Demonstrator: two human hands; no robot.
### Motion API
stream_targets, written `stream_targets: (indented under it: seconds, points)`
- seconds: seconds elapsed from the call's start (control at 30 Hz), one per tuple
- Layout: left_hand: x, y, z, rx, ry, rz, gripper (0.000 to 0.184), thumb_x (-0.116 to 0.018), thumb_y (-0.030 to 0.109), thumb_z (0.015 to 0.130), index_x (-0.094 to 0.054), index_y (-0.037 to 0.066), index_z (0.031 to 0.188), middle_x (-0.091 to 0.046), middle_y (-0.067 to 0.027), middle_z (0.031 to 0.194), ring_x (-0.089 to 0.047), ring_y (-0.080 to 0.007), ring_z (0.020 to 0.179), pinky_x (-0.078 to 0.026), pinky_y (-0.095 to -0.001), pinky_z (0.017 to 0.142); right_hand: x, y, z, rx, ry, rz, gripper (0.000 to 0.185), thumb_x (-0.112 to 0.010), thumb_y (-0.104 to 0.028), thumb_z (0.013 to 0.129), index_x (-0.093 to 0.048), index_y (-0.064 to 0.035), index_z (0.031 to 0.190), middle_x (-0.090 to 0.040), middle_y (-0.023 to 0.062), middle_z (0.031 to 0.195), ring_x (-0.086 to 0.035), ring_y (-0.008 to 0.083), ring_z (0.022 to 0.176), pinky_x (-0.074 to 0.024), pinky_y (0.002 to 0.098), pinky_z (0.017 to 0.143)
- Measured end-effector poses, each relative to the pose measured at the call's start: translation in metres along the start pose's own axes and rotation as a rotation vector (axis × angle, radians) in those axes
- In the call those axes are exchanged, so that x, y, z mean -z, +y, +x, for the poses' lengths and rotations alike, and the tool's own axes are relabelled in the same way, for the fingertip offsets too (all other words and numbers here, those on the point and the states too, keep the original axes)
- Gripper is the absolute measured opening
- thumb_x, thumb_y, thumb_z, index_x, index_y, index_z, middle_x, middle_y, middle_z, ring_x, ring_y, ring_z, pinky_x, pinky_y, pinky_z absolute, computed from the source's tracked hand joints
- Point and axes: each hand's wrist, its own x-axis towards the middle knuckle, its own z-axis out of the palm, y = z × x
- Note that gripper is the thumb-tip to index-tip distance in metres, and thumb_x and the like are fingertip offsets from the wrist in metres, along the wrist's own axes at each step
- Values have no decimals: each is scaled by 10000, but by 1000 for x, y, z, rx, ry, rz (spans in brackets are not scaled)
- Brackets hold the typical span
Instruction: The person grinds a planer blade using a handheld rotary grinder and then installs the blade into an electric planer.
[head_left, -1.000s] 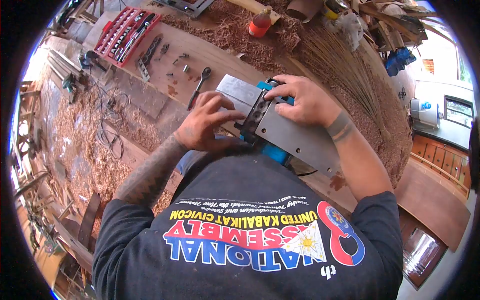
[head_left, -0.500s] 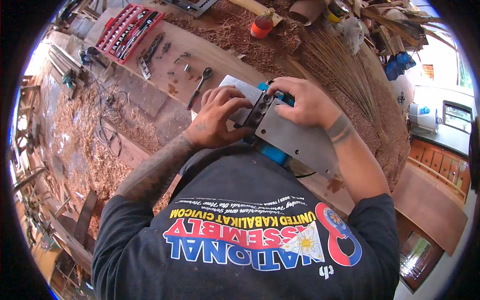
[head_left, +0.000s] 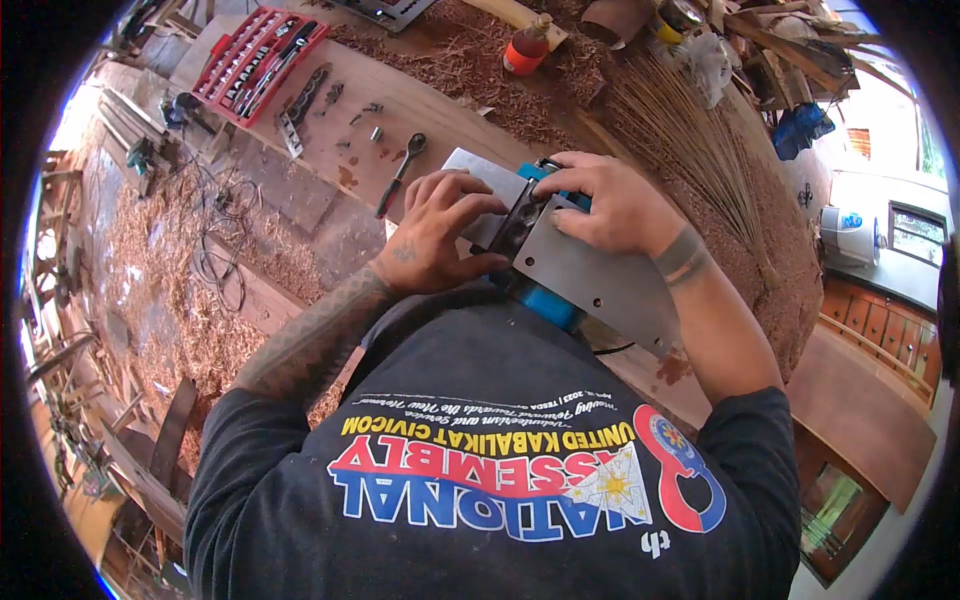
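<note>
While working upturned planer (head_left: 600,270), near centre, with left hand (head_left: 435,225) and right hand (head_left: 620,205) bent-fingered beside open slot (head_left: 516,225), pinch unclear: judged partway, with bolts (head_left: 372,108) and wrench (head_left: 401,175) lying loose, farther left.

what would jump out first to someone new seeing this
Probably the big bright lettering on the dark shirt, filling the lower middle. Just above it, the left hand and right hand touch a metal-plated blue tool. At upper left, a red socket case stands out against the wood.
</note>
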Motion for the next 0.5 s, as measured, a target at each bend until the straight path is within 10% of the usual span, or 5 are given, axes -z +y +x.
stream_targets:
  seconds: [0.5]
  points:
    - [28,-17,12,-137,-46,11,398,-925,197,782,-761,153,1141,-709,-54,1268,-643,-325,1301,-471,-513,1137,-3,3,0,21,13,-7,405,-771,-183,853,-817,-91,1245,-628,304,1506,-639,459,1352,-510,463,1159]
